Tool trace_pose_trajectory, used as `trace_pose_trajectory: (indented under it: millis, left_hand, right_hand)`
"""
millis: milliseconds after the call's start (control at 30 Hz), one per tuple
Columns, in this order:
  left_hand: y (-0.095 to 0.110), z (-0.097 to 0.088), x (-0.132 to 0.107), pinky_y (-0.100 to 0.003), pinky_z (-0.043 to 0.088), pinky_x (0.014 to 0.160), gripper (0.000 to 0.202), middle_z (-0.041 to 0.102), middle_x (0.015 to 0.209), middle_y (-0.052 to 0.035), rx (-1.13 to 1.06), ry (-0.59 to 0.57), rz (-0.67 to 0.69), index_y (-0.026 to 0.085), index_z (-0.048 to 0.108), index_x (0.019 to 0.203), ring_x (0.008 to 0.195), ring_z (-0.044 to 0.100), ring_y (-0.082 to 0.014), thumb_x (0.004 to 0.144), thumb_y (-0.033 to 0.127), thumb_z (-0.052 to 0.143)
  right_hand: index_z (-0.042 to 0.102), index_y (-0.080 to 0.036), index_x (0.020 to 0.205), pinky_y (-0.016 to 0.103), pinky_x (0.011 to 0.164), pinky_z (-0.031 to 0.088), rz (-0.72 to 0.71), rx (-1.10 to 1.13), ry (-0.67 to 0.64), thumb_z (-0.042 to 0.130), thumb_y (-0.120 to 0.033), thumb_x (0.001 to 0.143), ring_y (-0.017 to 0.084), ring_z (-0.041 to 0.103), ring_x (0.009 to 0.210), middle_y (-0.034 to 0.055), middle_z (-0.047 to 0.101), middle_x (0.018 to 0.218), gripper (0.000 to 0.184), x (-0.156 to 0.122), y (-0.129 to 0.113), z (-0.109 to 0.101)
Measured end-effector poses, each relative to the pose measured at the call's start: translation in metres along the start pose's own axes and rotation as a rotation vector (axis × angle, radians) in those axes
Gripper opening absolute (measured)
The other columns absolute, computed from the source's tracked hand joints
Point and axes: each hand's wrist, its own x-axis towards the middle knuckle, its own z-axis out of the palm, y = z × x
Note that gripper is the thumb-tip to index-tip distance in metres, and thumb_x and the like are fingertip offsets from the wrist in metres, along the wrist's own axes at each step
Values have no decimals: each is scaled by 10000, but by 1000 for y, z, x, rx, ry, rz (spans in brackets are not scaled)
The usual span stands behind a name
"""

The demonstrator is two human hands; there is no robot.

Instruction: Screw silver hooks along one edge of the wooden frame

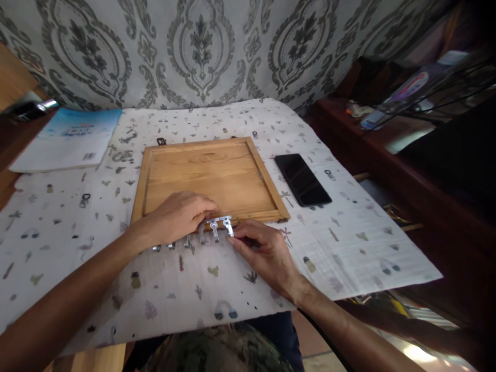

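A silver metal hook rack point(214, 227) with several hooks lies along the front edge of a framed wooden board point(201, 170). My left hand point(180, 217) reaches over that edge, its fingers closed on the rack's upper strip; part of the rack is hidden under this hand and wrist. With thumb and fingertips, my right hand point(263, 248) pinches the lower end of the rightmost hook. The hooks hang toward me over the patterned cloth point(209, 305). The board lies flat with its recessed face up.
A black smartphone point(303, 180) lies right of the board. On the far left is a book point(73, 139) with a blue and white cover. A plastic bottle point(411, 90) and dark cables are on the dark red furniture point(349, 134) to the right. A patterned curtain point(201, 51) hangs behind.
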Motion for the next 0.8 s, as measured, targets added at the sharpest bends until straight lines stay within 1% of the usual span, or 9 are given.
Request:
trace_pose_trajectory:
  millis: [100,267,400,533,667,733,800]
  left_hand:
    - [0,0,0,-271,489,770,357,775,949,-28,-28,-3,27,221,753,1019,892,702,-178,870,57,473]
    - [2,-2,0,-289,472,784,372,778,1017,-21,-42,-36,-8,225,770,1001,938,699,-188,867,53,469]
    - [3,-1,0,-300,459,792,378,777,1047,-16,-45,-30,15,214,763,1027,956,692,-191,870,45,465]
    - [3,-1,1,-282,449,760,390,777,1022,-6,-35,-23,52,224,761,1015,934,687,-178,857,25,465]
    - [2,-1,1,-278,431,719,386,766,962,-2,-15,-42,48,217,760,973,871,677,-171,835,3,470]
    - [2,-1,1,-280,428,712,356,761,943,-5,-2,-38,53,210,756,950,857,674,-169,850,15,475]
    - [2,-1,1,-280,435,725,339,760,965,-9,5,-31,70,211,751,956,880,675,-171,870,31,477]
  right_hand:
    - [657,-210,735,300,628,476,-8,1,-9,612,-281,896,156,629,687,28,682,761,181,0,0,0]
    - [650,-199,748,301,636,481,-37,3,-21,610,-266,916,160,631,695,35,681,774,185,1,-1,-2]
    - [636,-200,745,299,635,479,-54,-11,-30,603,-259,920,160,630,697,30,671,767,187,1,0,-2]
    - [623,-202,743,308,648,487,-57,-6,-26,596,-263,918,166,636,718,39,680,789,188,1,0,-1]
    - [618,-205,752,307,644,489,-58,2,-32,593,-261,921,166,634,721,39,677,795,180,1,0,-1]
    - [615,-207,752,303,637,488,-59,5,-33,593,-257,919,165,632,717,36,670,790,176,2,0,-1]
    - [612,-208,748,301,637,491,-61,8,-32,593,-255,916,165,632,716,35,667,786,176,2,0,-1]
